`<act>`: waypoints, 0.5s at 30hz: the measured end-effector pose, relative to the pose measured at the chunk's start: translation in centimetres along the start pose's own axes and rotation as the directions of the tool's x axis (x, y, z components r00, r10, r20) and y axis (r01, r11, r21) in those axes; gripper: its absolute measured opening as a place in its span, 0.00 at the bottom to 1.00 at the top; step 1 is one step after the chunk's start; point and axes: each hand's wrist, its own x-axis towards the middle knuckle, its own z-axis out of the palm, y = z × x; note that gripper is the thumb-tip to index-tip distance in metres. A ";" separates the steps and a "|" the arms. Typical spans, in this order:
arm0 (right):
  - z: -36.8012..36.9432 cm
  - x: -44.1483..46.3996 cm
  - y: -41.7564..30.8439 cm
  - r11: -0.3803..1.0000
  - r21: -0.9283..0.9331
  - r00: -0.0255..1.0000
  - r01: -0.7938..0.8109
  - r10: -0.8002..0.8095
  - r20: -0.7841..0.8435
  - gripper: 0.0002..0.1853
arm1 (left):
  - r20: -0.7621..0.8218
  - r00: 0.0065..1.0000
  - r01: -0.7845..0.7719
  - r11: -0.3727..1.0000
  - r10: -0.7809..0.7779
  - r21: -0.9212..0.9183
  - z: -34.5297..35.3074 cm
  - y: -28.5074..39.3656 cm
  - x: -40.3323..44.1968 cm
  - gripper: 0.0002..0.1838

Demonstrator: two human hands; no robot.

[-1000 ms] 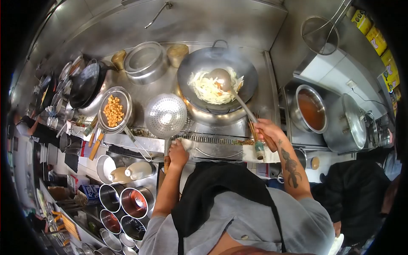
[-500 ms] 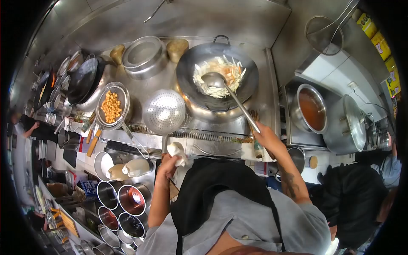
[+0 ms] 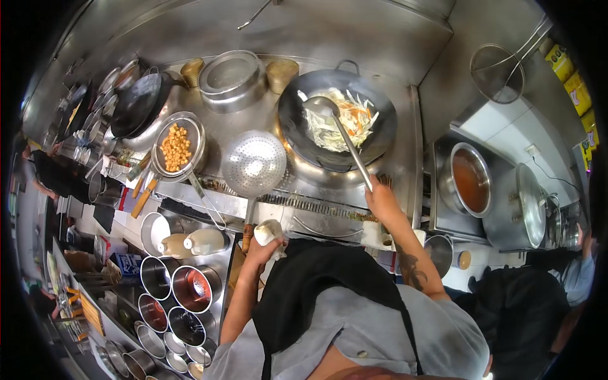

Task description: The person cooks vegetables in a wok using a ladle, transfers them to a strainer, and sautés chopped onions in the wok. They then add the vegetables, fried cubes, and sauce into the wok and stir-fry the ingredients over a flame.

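Note:
My right hand [image 3: 384, 204] is closed round the end of a long metal ladle handle. The bowl of the ladle [image 3: 322, 106] lies in the food on the left far side of a black wok [image 3: 387, 120]. Pale shredded strips with some orange ones [image 3: 345, 130] fill the wok's middle. My left hand [image 3: 259, 252] grips a bunched white cloth [image 3: 268, 232] in front of my apron. Just left of that hand is the wooden handle of a perforated skimmer [image 3: 254, 163], whose round head rests at the stove's front; whether my fingers touch the handle, I cannot tell.
Fried golden cubes [image 3: 175, 149] sit in a strainer [image 3: 202, 142] on the left. A lidded-looking metal pot [image 3: 232, 85] stands behind. Two bottles [image 3: 206, 242] and several sauce pots [image 3: 196, 288] are lower left. To the right are a bowl of reddish-brown liquid [image 3: 470, 180] and a large pot [image 3: 516, 206].
The ladle has shifted left and away from me within the wok, and the food has spread to the right. My whole view has turned slightly. Both hands keep their grip.

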 end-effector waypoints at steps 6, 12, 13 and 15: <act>-1.3 0.9 0.2 1.000 -0.010 1.000 0.012 -0.012 -0.011 0.23 | 0.015 0.998 0.061 0.998 -0.061 0.000 -0.5 -1.3 -0.6 0.24; -1.9 -0.1 0.0 0.999 0.003 0.999 0.037 -0.037 0.018 0.21 | 0.013 0.999 0.040 0.998 -0.041 0.054 0.0 -1.7 0.0 0.24; -2.6 -0.7 0.5 0.996 0.052 0.997 0.075 -0.076 0.027 0.21 | 0.009 1.000 0.028 0.997 -0.029 0.070 0.0 -1.5 0.0 0.24; -3.9 -2.1 1.0 0.982 0.095 0.987 0.163 -0.161 -0.027 0.21 | -0.004 1.000 0.008 0.995 -0.008 0.097 0.2 -1.3 -0.2 0.25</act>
